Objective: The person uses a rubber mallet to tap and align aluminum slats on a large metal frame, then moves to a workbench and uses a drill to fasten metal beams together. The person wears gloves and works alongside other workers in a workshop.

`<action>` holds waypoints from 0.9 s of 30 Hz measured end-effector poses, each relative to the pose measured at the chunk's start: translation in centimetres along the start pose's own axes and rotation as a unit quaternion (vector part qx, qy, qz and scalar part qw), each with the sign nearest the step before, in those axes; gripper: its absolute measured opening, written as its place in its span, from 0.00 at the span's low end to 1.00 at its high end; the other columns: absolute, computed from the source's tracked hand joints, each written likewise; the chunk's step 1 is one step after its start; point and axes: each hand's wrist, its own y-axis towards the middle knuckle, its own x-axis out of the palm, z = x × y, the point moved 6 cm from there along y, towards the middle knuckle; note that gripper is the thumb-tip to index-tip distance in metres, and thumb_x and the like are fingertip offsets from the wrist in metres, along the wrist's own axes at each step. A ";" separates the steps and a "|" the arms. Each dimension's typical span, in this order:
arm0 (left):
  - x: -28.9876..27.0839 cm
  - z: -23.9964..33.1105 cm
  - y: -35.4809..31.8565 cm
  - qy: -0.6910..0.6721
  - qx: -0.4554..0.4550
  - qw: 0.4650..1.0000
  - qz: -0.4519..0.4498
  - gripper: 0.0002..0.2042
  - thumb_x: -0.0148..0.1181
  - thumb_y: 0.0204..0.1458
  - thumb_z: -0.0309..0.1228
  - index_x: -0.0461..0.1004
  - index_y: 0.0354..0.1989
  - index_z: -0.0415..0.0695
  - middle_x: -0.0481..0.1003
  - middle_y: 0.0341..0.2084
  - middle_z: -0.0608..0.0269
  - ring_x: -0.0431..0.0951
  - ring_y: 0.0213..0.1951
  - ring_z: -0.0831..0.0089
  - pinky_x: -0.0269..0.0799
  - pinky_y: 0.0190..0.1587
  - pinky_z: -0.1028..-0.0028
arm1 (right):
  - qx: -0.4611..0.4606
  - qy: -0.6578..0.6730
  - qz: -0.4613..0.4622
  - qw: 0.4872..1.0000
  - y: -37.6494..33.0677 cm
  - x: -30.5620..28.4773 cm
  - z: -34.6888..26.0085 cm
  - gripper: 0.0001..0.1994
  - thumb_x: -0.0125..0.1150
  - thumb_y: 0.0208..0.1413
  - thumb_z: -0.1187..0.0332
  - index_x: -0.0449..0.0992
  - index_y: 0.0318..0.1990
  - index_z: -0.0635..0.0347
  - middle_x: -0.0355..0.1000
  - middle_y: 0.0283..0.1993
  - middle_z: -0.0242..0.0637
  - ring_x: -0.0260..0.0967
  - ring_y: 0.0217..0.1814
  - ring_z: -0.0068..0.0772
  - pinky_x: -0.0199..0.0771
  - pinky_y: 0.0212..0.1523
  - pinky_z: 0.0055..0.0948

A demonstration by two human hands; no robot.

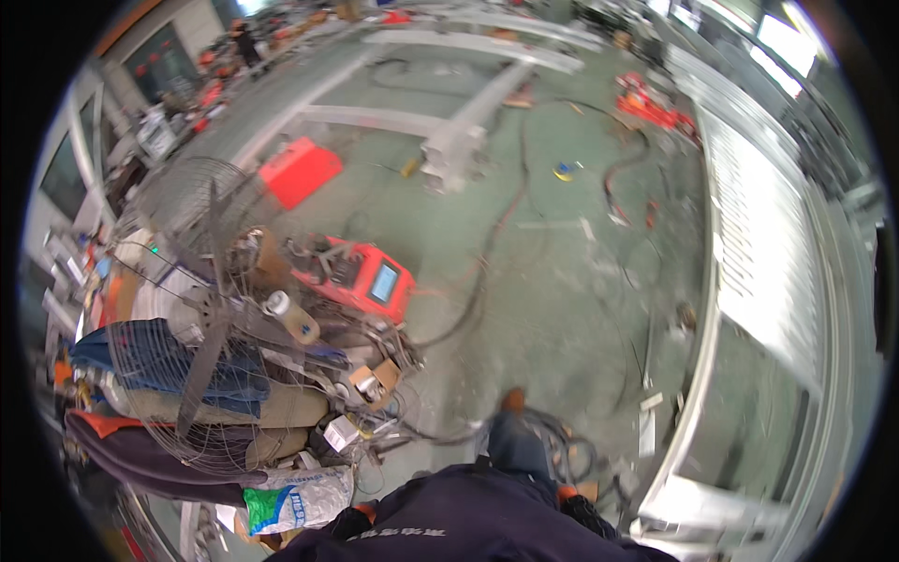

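At the left, a wire fan guard (178, 375) was leaned against a cluttered heap, a white-and-green sack (295, 501) lying below it. A red welding machine (361, 276) was set on the green floor (562, 281). No hand was seen, so its opening could not be told. A white metal frame (749, 281) was laid at the right.

We note a green concrete floor (562, 309) bearing black cables (487, 272), a red welding machine (361, 276), grey steel beams (459, 140) and scrap.
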 end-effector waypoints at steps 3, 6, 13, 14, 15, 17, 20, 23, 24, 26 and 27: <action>-8.9 9.2 8.2 -0.014 0.043 0.998 0.038 0.19 0.57 0.57 0.47 0.80 0.47 0.46 0.83 0.41 0.47 0.82 0.45 0.53 0.76 0.48 0.54 | 0.080 0.224 -0.008 0.971 7.7 -11.2 -2.2 0.14 0.52 0.67 0.53 0.78 0.42 0.51 0.78 0.35 0.38 0.75 0.33 0.43 0.73 0.32 0.44; -17.7 14.5 13.2 -0.184 0.023 0.975 0.122 0.20 0.59 0.55 0.49 0.82 0.45 0.47 0.83 0.41 0.50 0.83 0.44 0.57 0.77 0.48 0.56 | 0.075 0.407 0.046 0.909 11.2 -24.6 -12.1 0.18 0.49 0.65 0.48 0.74 0.38 0.53 0.75 0.32 0.37 0.72 0.30 0.42 0.67 0.28 0.47; -36.2 29.8 22.3 -0.408 -0.057 0.901 0.136 0.23 0.58 0.58 0.52 0.82 0.51 0.47 0.83 0.46 0.51 0.83 0.48 0.58 0.77 0.52 0.61 | -0.072 0.527 0.042 0.846 20.8 -47.7 -20.3 0.07 0.54 0.64 0.53 0.72 0.36 0.39 0.72 0.29 0.31 0.67 0.24 0.37 0.58 0.21 0.35; -37.0 30.4 23.5 -0.389 -0.048 0.914 0.106 0.24 0.56 0.59 0.53 0.82 0.52 0.47 0.83 0.47 0.51 0.83 0.48 0.57 0.77 0.53 0.60 | -0.043 0.508 0.060 0.858 21.5 -48.5 -21.2 0.07 0.55 0.65 0.54 0.73 0.37 0.40 0.73 0.30 0.31 0.68 0.24 0.36 0.59 0.21 0.35; -37.6 30.5 25.0 -0.366 -0.035 0.927 0.074 0.25 0.54 0.61 0.53 0.81 0.53 0.47 0.82 0.49 0.52 0.82 0.49 0.55 0.77 0.53 0.60 | -0.014 0.490 0.082 0.868 21.8 -48.7 -22.5 0.07 0.56 0.65 0.55 0.74 0.38 0.42 0.74 0.31 0.32 0.68 0.24 0.34 0.60 0.21 0.34; -36.6 28.3 28.7 -0.203 0.012 0.979 0.014 0.27 0.48 0.63 0.55 0.78 0.58 0.48 0.80 0.54 0.53 0.81 0.53 0.53 0.75 0.57 0.59 | 0.011 0.460 0.088 0.883 22.9 -47.0 -25.2 0.09 0.59 0.65 0.55 0.76 0.41 0.46 0.76 0.31 0.34 0.70 0.25 0.34 0.63 0.22 0.35; -39.6 31.2 35.1 -0.013 0.116 0.993 0.009 0.29 0.45 0.64 0.56 0.71 0.65 0.50 0.76 0.59 0.52 0.77 0.59 0.52 0.70 0.62 0.58 | -0.078 -0.072 0.038 0.994 26.3 -45.1 -20.6 0.18 0.61 0.59 0.54 0.75 0.50 0.54 0.78 0.41 0.49 0.74 0.42 0.51 0.72 0.42 0.47; -47.0 33.6 39.7 0.010 0.150 0.988 0.016 0.29 0.47 0.62 0.55 0.70 0.66 0.50 0.75 0.59 0.50 0.76 0.60 0.53 0.69 0.62 0.57 | -0.101 -0.258 0.038 0.960 27.4 -45.3 -21.6 0.24 0.62 0.55 0.55 0.75 0.56 0.58 0.79 0.47 0.56 0.77 0.51 0.60 0.77 0.51 0.54; -50.2 32.9 40.6 0.019 0.149 0.989 0.017 0.29 0.49 0.61 0.55 0.72 0.63 0.49 0.77 0.56 0.49 0.78 0.57 0.52 0.71 0.60 0.56 | -0.109 -0.229 0.038 0.967 28.0 -46.4 -23.5 0.24 0.61 0.56 0.55 0.75 0.56 0.58 0.79 0.47 0.55 0.77 0.51 0.60 0.77 0.51 0.54; -56.8 33.3 41.1 0.040 0.159 0.986 0.006 0.28 0.53 0.59 0.54 0.77 0.59 0.45 0.81 0.49 0.47 0.81 0.53 0.52 0.76 0.54 0.53 | -0.146 -0.195 0.053 0.968 29.2 -49.9 -27.4 0.23 0.59 0.57 0.55 0.75 0.56 0.59 0.79 0.46 0.55 0.77 0.50 0.60 0.77 0.50 0.54; -60.3 36.6 43.5 0.054 0.033 0.998 0.022 0.24 0.50 0.60 0.49 0.77 0.57 0.46 0.80 0.50 0.44 0.82 0.49 0.47 0.77 0.51 0.50 | -0.176 -0.185 0.065 0.965 30.3 -52.4 -29.3 0.23 0.58 0.57 0.55 0.75 0.56 0.59 0.79 0.46 0.55 0.77 0.50 0.60 0.77 0.49 0.54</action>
